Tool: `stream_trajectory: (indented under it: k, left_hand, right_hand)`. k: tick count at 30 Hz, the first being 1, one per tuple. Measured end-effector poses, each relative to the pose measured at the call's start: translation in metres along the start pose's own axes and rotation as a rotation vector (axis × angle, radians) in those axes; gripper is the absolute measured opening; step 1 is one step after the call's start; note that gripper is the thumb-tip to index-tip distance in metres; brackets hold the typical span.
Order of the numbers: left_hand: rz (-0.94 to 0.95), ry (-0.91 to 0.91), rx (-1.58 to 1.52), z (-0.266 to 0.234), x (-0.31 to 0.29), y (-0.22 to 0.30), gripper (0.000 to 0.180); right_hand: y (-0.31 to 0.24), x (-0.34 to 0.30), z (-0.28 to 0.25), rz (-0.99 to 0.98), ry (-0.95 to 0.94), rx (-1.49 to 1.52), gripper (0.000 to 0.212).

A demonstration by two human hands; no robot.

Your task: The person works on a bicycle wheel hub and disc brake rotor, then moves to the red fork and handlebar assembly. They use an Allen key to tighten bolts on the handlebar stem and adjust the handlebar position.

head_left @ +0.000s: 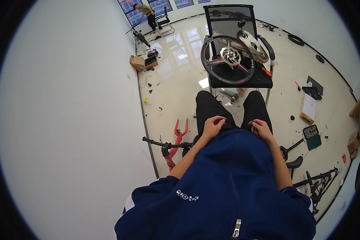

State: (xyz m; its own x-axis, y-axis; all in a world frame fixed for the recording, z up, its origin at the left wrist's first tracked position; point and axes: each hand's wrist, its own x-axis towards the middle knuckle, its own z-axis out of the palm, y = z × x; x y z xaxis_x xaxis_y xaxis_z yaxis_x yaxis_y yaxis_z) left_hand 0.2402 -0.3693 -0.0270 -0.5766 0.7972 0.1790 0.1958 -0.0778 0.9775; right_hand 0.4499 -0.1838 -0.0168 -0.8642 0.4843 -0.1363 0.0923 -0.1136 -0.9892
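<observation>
My left hand (pixel 214 126) is over my left thigh, its fingers curled and the thumb and forefinger drawn together. Over my right thigh, my right hand (pixel 261 129) has its fingers bent in a pinch. Anything between the fingertips of either hand is too small to make out. The hands are apart from each other. In front of my knees, a black bicycle wheel (pixel 212 63) with red markings leans on a black mesh-backed chair (pixel 240 84). A silvery brake disc (pixel 231 56) sits at its hub. Beside it lies a white chainring-like part (pixel 248 40).
An orange-handled tool (pixel 267 72) lies on the chair seat. Left of me are a red fork (pixel 178 138) and handlebar (pixel 152 141). On the right floor lie a green case (pixel 314 142), white box (pixel 309 107) and black bicycle frame (pixel 318 180). Another person (pixel 148 14) bends near the windows.
</observation>
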Motion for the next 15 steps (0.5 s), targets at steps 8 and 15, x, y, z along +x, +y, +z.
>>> stream_trajectory:
  k: [8,15]
  left_hand:
    - [0.043,0.018,0.127,-0.004,-0.003,-0.015,0.017]
    - [0.016,0.039,0.259,0.001,-0.001,-0.003,0.018]
  right_hand:
    - [-0.004,-0.009,0.011,-0.098,0.047,-0.195,0.024]
    - [-0.005,0.010,0.007,0.000,0.024,-0.215,0.022]
